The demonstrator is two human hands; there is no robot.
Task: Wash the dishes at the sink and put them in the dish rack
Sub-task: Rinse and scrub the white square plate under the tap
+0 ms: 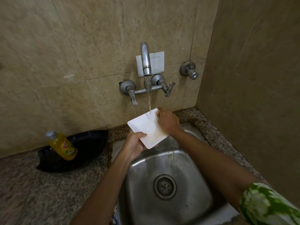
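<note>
The washing is under way, not finished, as far as I can judge. A white square plate (146, 127) is held tilted over the sink (168, 161) under the running water (149, 98) from the tap (145, 60). The stream lands on the plate's upper corner, just beside the right fingertips. A brownish film shows on the plate below the right hand, so rinsing looks incomplete. The left hand (134, 143) grips the plate's lower edge, thumb on the top face and fingers curled beneath it. The right hand (167, 121) lies over the plate's far right edge, its fingers bent round the rim; how they sit underneath I cannot tell. No dish rack shows anywhere, and no other dishes wait in the basin, so moving the plate to the rack is yet to come, and where the rack stands is unknown.

Below the fingers the steel basin is wet, with its drain (164, 186) open. The basin is set into a speckled stone counter (32, 192). To the left of the left hand, well apart, a yellow soap bottle (63, 146) leans on a black tray (78, 151). Beige tiles (65, 46) cover the wall, and a white switch plate (156, 62) sits behind the tap.
</note>
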